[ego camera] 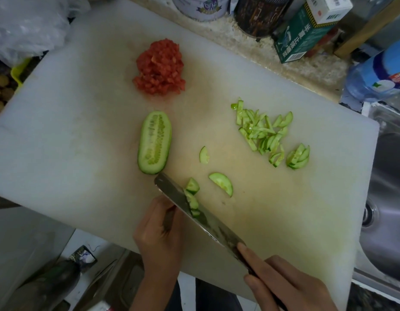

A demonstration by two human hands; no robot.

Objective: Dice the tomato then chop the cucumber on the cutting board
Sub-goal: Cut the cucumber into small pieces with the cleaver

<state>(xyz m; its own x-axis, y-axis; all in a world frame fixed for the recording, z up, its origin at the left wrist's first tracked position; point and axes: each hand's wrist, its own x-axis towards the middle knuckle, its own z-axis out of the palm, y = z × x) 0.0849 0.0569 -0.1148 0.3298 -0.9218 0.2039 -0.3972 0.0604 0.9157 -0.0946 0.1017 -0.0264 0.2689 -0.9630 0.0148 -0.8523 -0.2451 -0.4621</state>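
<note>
A white cutting board (60, 153) lies on a speckled surface (250, 48), with a steel sink (387, 198) at the right. Diced tomato (159, 68) is piled at upper centre. A cucumber half (154, 142) lies mid-frame, and cucumber slices (261, 131) lie to its right. At the bottom, the right hand (288, 286) grips a knife (208, 221). The left hand (158, 232) curls against the blade, and what it holds is hidden. A green box (302, 37) bears Chinese characters.

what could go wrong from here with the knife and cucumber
1. The left hand sits close against the knife blade, fingertips hidden behind it; a slip could nick them.
2. Cucumber slices stick to the blade and may drop off the cutting board at its near edge.
3. The cucumber half lies cut side up on its rounded back; it may rock if cut so.
</note>
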